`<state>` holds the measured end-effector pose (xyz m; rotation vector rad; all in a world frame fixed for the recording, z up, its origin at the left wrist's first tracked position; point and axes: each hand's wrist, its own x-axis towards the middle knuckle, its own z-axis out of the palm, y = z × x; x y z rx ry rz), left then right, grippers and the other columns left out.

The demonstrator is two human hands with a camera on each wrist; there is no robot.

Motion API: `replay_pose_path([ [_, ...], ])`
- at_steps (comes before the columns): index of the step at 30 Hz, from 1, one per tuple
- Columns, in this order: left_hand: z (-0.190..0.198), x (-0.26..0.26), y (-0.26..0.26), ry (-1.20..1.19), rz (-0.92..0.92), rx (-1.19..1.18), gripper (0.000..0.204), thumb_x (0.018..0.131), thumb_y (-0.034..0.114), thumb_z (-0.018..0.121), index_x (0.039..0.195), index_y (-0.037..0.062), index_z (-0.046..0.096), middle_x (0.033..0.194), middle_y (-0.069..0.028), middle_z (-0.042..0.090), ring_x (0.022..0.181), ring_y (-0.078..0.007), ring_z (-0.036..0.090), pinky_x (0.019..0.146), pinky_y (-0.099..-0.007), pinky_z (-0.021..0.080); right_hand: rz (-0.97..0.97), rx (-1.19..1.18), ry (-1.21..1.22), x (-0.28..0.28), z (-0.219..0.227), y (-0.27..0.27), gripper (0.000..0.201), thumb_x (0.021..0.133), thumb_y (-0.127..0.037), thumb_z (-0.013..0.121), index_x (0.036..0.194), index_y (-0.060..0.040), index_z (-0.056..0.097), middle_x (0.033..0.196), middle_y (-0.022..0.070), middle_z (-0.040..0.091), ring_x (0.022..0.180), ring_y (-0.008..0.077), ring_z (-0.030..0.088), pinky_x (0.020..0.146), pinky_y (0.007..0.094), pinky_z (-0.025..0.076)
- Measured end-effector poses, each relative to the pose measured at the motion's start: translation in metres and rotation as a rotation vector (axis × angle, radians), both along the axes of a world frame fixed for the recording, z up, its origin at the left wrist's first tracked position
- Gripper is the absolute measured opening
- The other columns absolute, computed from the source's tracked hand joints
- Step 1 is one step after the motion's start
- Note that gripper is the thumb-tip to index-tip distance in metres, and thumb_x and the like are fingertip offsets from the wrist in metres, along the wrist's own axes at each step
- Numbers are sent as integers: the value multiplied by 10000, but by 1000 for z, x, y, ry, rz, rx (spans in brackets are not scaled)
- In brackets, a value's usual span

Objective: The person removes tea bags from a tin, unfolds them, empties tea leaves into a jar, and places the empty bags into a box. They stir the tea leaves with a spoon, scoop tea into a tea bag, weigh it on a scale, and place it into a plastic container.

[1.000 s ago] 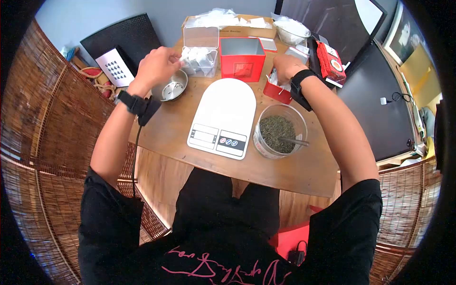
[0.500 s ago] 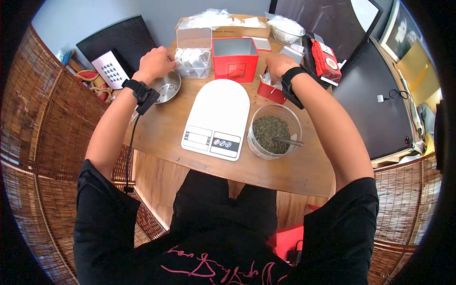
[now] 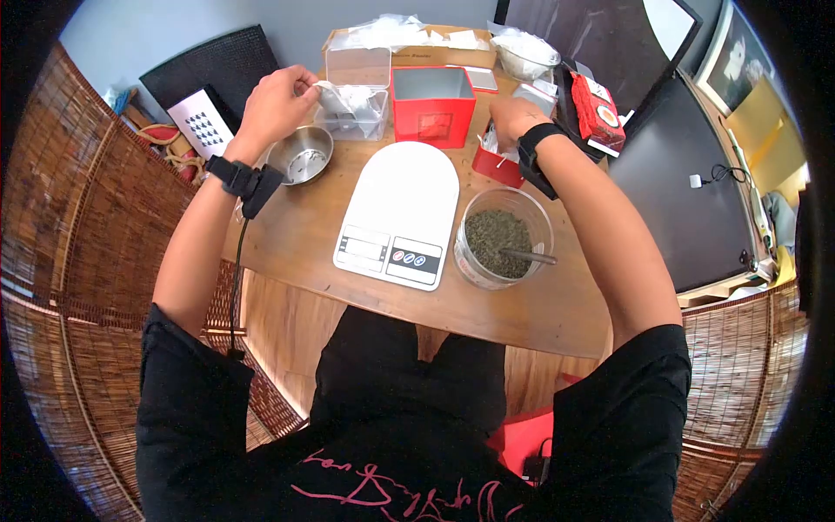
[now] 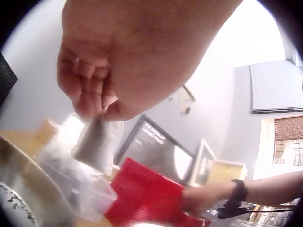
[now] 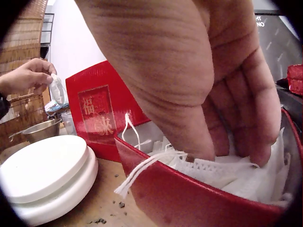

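My left hand [image 3: 277, 104] pinches the top of a small white drawstring bag [image 4: 96, 147], which hangs from the fingertips. It is raised beside the open clear plastic box [image 3: 361, 126], where more such bags lie. Below that hand is a steel bowl [image 3: 300, 155] with some dark leaf bits inside. My right hand [image 3: 515, 122] reaches down into a small red box [image 5: 199, 194] of flat white bags [image 5: 222, 176]. Its thumb and fingertips are among the bags and partly hidden, so I cannot tell whether they grip one. White strings [image 5: 147, 166] hang over the box's rim.
A white kitchen scale [image 3: 396, 204] lies mid-table. Right of it stands a clear tub [image 3: 463, 261] of dried leaves with a spoon handle [image 3: 535, 257] sticking out. A taller red box [image 3: 432, 122] stands behind, before a cardboard box [image 3: 426, 56]. A red packet [image 3: 596, 113] lies at the right.
My left hand dipped to the clear box and has come up a little to the left with a white bag in its fingers. The right hand stays in the small red box.
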<state>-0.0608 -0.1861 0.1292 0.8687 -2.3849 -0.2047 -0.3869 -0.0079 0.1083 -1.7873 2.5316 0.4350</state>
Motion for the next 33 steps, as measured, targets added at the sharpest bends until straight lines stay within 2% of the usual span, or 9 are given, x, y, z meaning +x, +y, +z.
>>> replay_pose_path([
  [3,9,11,41,56,-97,134,242,904,215,680,1003,-3,718,873,-124,736,753,-254,703,731,-370,548,-19,1,-4,6,5,5,379,731,-98,802,1103,-38,762,1168,209,726,1088,345,714,885,441,591],
  [8,12,26,102,123,-233,207,178,914,141,685,998,-16,695,844,-109,691,660,-200,620,659,-331,511,-7,-40,-29,1,2,11,374,729,-99,789,1093,-16,753,1166,223,719,1099,348,707,892,435,588],
  [10,13,33,122,114,-351,149,148,965,149,679,1031,17,684,829,-2,643,683,-47,531,604,-234,447,-22,-37,-38,3,3,16,383,727,-98,783,1099,-14,747,1171,228,715,1106,349,703,897,434,586],
  [20,19,54,183,128,-402,381,155,926,33,669,1065,2,731,936,-57,720,832,-109,656,689,-242,518,-42,-50,-63,3,7,27,407,753,-80,717,1156,-27,717,1168,259,703,1111,384,690,934,445,572],
  [22,16,57,185,166,-432,350,160,929,16,676,1081,-8,721,964,-53,732,856,-106,661,732,-240,530,74,-77,-2,4,13,33,213,776,-99,683,974,-59,750,1001,230,736,979,399,711,845,463,574],
  [24,11,58,189,241,-437,427,167,927,7,684,1089,-15,715,975,-53,735,863,-102,664,741,-239,530,92,-290,77,9,19,43,166,773,-140,711,923,-85,757,974,198,742,923,377,717,803,460,577],
  [28,6,61,197,354,-454,526,201,913,-8,719,1111,-31,696,988,-48,737,874,-87,670,758,-235,531,196,-605,-134,51,47,79,230,831,-270,775,894,-49,779,856,160,755,796,350,728,728,447,573],
  [30,2,60,202,359,-465,534,183,903,-5,731,1082,-30,703,970,-50,740,855,-87,672,750,-235,532,383,-675,-452,83,51,106,208,841,-240,780,914,-45,788,790,142,740,708,279,713,670,407,555],
  [33,-3,53,215,387,-508,513,129,885,-9,731,1013,-20,717,901,-65,749,800,-98,692,703,-245,538,348,-621,-691,140,61,147,177,858,-181,780,964,-40,795,752,114,721,621,173,644,600,321,513],
])
